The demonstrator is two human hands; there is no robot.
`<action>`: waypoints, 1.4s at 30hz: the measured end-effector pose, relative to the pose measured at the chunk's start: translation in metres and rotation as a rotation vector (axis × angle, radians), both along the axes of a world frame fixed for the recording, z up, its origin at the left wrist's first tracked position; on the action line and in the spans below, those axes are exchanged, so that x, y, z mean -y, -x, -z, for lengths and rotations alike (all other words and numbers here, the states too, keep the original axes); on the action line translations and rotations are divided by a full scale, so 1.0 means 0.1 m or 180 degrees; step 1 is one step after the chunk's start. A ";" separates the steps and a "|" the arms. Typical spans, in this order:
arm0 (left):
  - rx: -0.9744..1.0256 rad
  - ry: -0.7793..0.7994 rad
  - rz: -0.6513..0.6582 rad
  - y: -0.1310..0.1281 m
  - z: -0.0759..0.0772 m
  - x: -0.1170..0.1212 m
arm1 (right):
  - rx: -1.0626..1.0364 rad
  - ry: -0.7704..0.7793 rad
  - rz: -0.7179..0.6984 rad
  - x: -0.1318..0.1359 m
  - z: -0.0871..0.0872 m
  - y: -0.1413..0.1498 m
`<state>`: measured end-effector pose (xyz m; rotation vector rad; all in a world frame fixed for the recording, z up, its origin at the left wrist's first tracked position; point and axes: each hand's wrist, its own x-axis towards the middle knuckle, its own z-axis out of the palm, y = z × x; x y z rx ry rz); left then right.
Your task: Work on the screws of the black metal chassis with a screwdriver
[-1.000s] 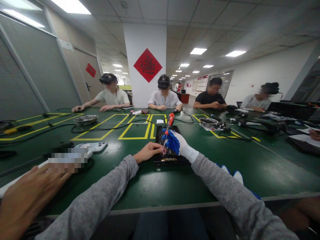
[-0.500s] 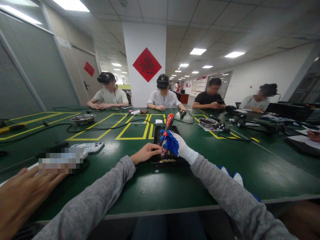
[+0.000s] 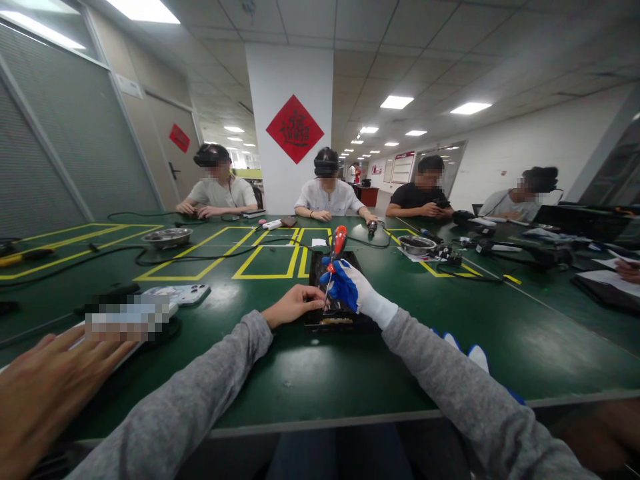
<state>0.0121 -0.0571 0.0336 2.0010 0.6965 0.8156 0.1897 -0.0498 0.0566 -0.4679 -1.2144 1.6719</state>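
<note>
A screwdriver (image 3: 339, 241) with a red handle stands tilted in my right hand (image 3: 356, 287), which wears a white and blue glove and is closed around it. The shaft points down into a black, open, shallow metal case (image 3: 327, 327) on the table in front of me. My bare left hand (image 3: 295, 307) reaches over the left side of the case. Its thumb and fingertips are pinched together beside the screwdriver's tip, and whatever they hold is too small to make out. Fingers cover part of the case's inside.
At the left, another person's hand (image 3: 65, 367) holds a blurred device near a phone (image 3: 185, 294). A spare glove (image 3: 479, 358) lies by my right forearm. Metal bowls (image 3: 167, 238) (image 3: 418, 245) and black cables stand farther off on the green table (image 3: 320, 387). Several people sit opposite.
Both my hands stay at the case, with the screwdriver at nearly the same tilt. Opposite, the person at the left has drawn an outstretched arm in. The middle person's black tool has turned.
</note>
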 end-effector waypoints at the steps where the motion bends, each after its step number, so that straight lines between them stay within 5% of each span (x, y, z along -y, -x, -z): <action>1: 0.0007 0.0020 0.0047 0.00 0.01 -0.01 | 0.0027 -0.0006 -0.0028 0.00 0.00 0.00; 15: 0.0205 0.0145 -0.0148 -0.04 -0.03 0.01 | -0.0051 -0.0441 0.0221 0.02 0.00 0.01; 22: 0.0036 0.0003 -0.0217 -0.01 -0.01 -0.01 | 0.0002 -0.0399 0.0198 0.05 0.01 0.01; 29: -0.0068 0.0151 0.0216 0.02 -0.01 -0.02 | -0.0001 -0.0003 -0.0012 -0.07 0.05 -0.02; 42: -0.0179 -0.0099 -0.0155 0.00 -0.03 0.01 | -0.0009 -0.0208 0.0140 -0.01 0.02 -0.01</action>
